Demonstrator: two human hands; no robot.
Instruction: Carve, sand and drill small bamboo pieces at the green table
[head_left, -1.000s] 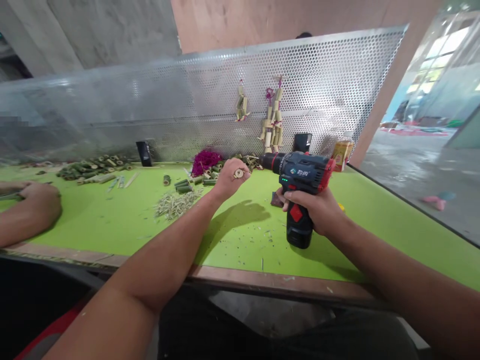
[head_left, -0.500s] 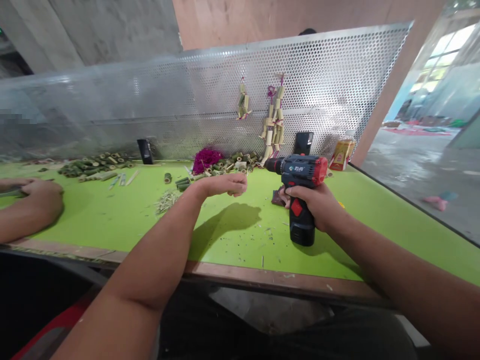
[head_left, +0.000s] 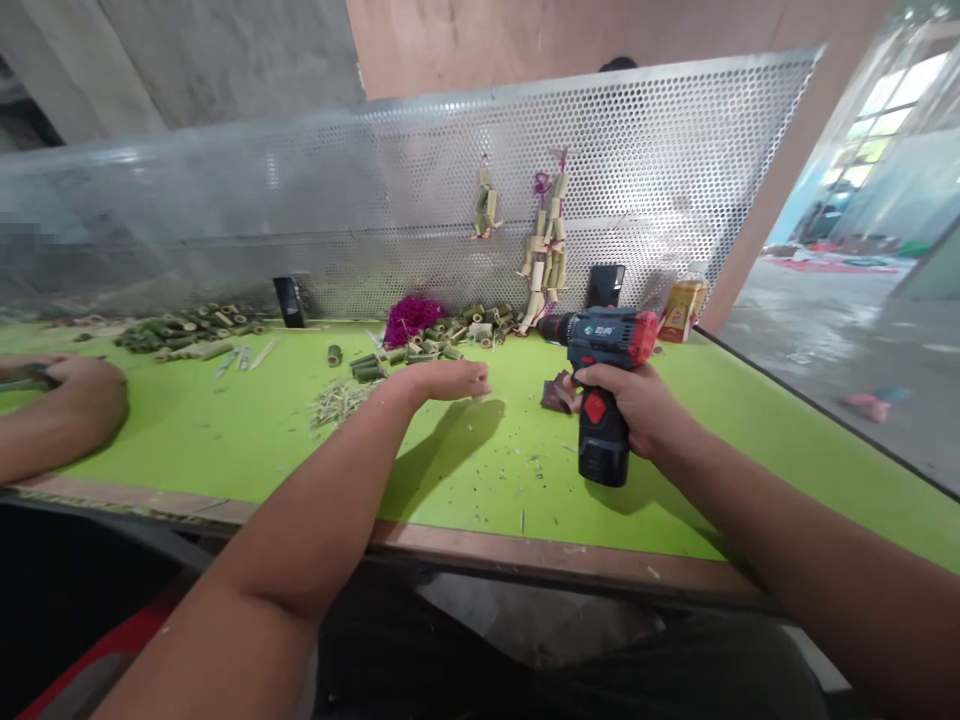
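My right hand (head_left: 651,402) is wrapped round the grip of a black and red cordless drill (head_left: 604,340), held above the green tabletop with its chuck pointing left. My left hand (head_left: 457,381) hovers over the table to the left of the drill, its fingers curled closed; whatever may be in them is hidden. Behind it lies a pile of cut bamboo pieces (head_left: 480,325) with a tangle of magenta string (head_left: 412,320). A small dark brown piece (head_left: 556,393) rests on the table beside the drill grip.
Bamboo figures (head_left: 555,235) hang on the perforated metal panel (head_left: 645,150). Phones (head_left: 606,287) lean against it, near a drink bottle (head_left: 686,305). Thin slivers (head_left: 337,402) and crumbs lie on the green table (head_left: 247,430). Another person's arm (head_left: 67,410) is at far left, by more bamboo (head_left: 180,330).
My left hand has moved slightly left and down and stays closed. The drill in my right hand has shifted only a little.
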